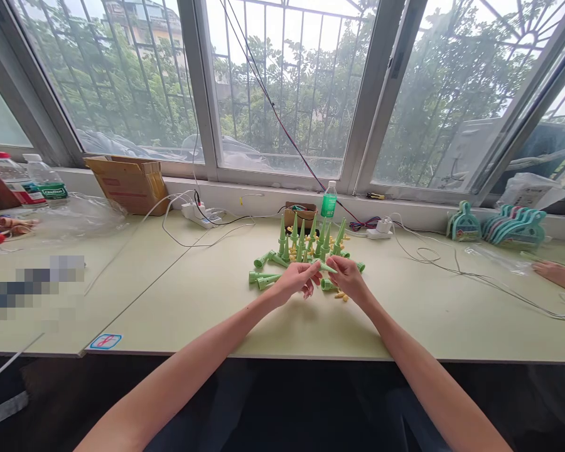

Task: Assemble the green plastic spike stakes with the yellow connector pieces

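Both hands meet over the table around one green plant watering spike (328,268), its pointed end toward the right. My left hand (297,280) is closed on its left end, thumb on top, with the lower fingers curled. The fingers of my right hand (348,277) pinch it near the tip. Just behind, several green spikes (282,240) stand upright with their points up. More of them, like this green spike (262,277), lie on their sides to the left. Small yellow pieces (341,295) lie below my right hand, and others show among the standing spikes.
Behind the spikes stand a small brown box (301,218) and a green liquid bottle (328,201). Power strips (201,215) and white cables cross the table (193,307). A cardboard box (129,185) is at left, teal hangers (513,226) and another person's hand (556,276) at right.
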`<control>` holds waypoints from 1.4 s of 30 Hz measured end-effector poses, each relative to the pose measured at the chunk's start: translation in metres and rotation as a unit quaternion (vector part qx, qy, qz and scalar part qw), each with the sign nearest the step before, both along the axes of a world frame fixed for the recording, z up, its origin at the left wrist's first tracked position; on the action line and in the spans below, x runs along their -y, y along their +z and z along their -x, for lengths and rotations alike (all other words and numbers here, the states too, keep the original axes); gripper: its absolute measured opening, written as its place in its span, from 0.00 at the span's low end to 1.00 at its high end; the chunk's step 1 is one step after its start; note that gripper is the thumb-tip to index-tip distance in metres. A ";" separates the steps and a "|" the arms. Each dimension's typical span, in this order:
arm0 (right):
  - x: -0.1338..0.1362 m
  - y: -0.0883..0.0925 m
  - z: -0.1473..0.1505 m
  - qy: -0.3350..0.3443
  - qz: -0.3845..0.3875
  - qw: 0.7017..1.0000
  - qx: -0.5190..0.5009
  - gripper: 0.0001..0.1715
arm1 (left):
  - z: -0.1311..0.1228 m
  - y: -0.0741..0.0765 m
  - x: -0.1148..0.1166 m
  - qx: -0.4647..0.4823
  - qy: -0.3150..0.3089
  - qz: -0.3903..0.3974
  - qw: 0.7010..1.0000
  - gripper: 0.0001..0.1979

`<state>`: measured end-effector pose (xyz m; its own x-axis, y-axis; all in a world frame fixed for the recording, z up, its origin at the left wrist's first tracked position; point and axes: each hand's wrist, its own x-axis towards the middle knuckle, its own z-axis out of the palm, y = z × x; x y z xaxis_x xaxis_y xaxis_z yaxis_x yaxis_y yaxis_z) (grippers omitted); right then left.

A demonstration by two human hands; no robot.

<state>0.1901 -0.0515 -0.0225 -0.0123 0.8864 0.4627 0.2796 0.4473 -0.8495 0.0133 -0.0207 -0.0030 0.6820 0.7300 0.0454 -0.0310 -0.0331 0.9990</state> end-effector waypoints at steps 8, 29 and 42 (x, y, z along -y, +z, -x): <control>0.000 0.000 -0.003 0.011 0.001 1.000 0.025 0.27 | 0.005 0.003 0.000 0.026 -0.023 0.013 0.999 0.25; 0.002 0.004 0.002 0.080 0.083 0.991 -0.070 0.35 | 0.003 -0.012 -0.002 -0.056 0.080 -0.421 0.902 0.17; -0.002 0.004 0.001 0.002 0.005 0.993 -0.119 0.31 | -0.001 -0.003 0.000 -0.013 0.082 -0.179 0.980 0.24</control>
<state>0.1895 -0.0496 -0.0180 0.0919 0.8909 0.4448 0.0687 0.4400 -0.8954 0.0144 -0.0208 -0.0064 0.5612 0.7706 0.3020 0.0301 -0.3837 0.9230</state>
